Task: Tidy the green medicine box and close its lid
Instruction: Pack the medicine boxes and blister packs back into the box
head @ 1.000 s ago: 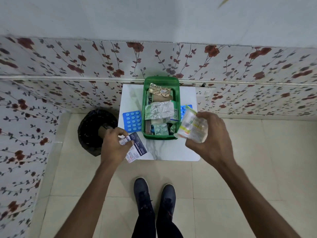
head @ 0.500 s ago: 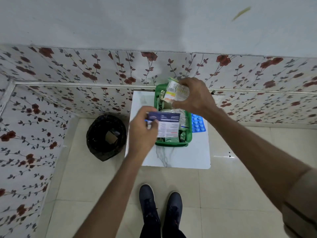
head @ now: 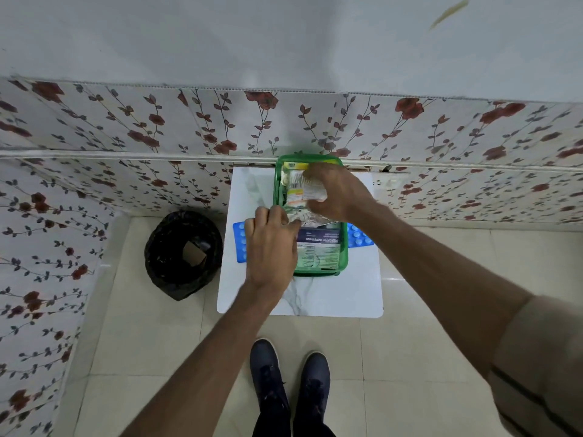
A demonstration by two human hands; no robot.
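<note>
The green medicine box (head: 344, 257) stands open on a small white marble-pattern table (head: 331, 298) against the wall. My right hand (head: 337, 192) holds a clear packet with a white and yellow label (head: 299, 187) over the far half of the box. My left hand (head: 271, 244) rests at the box's left edge, fingers on a dark blue dressing packet (head: 318, 239) that lies flat in the near half. Crinkled foil strips (head: 303, 216) show between the hands. No lid is in sight.
Blue blister sheets lie on the table left (head: 238, 234) and right (head: 359, 238) of the box. A black-lined bin (head: 183, 253) stands on the floor to the left. My dark shoes (head: 290, 392) are below the table. A floral wall runs behind.
My left hand has laid the dark blue packet down into the near half of the box. My right hand has lowered the clear packet onto the far half.
</note>
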